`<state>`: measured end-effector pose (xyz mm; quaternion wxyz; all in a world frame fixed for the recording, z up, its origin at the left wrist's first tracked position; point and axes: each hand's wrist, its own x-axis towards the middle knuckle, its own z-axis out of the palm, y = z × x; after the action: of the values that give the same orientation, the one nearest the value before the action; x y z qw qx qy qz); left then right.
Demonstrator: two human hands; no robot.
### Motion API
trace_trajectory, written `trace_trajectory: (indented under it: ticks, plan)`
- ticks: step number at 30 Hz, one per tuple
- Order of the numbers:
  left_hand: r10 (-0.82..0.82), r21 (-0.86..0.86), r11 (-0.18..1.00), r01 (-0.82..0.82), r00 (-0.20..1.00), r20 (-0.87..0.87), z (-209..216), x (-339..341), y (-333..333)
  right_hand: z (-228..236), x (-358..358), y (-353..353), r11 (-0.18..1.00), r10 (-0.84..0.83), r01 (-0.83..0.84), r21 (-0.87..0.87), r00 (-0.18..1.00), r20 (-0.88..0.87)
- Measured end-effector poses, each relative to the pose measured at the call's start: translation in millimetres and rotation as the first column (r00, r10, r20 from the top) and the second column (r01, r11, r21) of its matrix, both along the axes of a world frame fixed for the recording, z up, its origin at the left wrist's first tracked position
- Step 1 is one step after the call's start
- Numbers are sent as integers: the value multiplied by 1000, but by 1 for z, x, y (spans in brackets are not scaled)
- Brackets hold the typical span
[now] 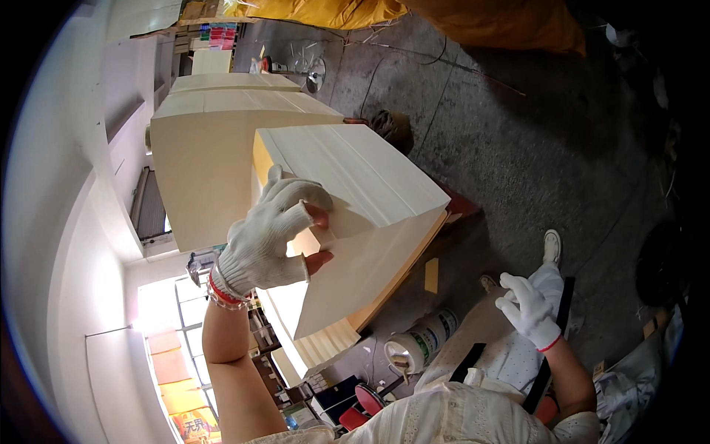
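Observation:
My left hand [270, 233], in a white knit glove with bare thumb and finger tips, is bent around a corner of a large stack of cream sheets [355, 166]. Its thumb rests against the flat broad face, and the index fingertip lies by the layered edges. The palm side and other fingertips are hidden. Beside my leg, my right hand [529, 314], also gloved in white, hangs in the air with fingers loosely bent and apart, holding nothing.
Another big cream stack [207, 155] stands beyond the first. A white bucket [405, 353] sits on the grey floor [518, 170] near my legs. Yellow-orange sheeting [503, 26] lies at the far side. A red stool [368, 399] is at the lower edge.

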<state>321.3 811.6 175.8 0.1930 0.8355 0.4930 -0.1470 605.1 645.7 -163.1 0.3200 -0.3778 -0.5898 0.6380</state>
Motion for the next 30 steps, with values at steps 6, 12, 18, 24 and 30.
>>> trace_trajectory:
  ticks: [6,12,18,24,30]
  plan:
    - [70,203,977,-62,997,-32,-8,11,-18,37,-35,57,942,-132,1,-336,921,-367]
    - [133,381,915,-133,991,27,-15,-5,-45,150,-114,162,881,-9,275,385,822,-569]
    - [225,334,910,-246,969,103,-23,-14,-56,173,-144,173,968,168,-243,-61,808,-564]
    - [149,342,924,-169,985,85,-24,-15,-50,166,-153,171,979,132,-198,-48,795,-592]
    - [49,306,949,-74,995,90,-21,-17,-38,153,-157,174,983,136,4,183,652,-746]
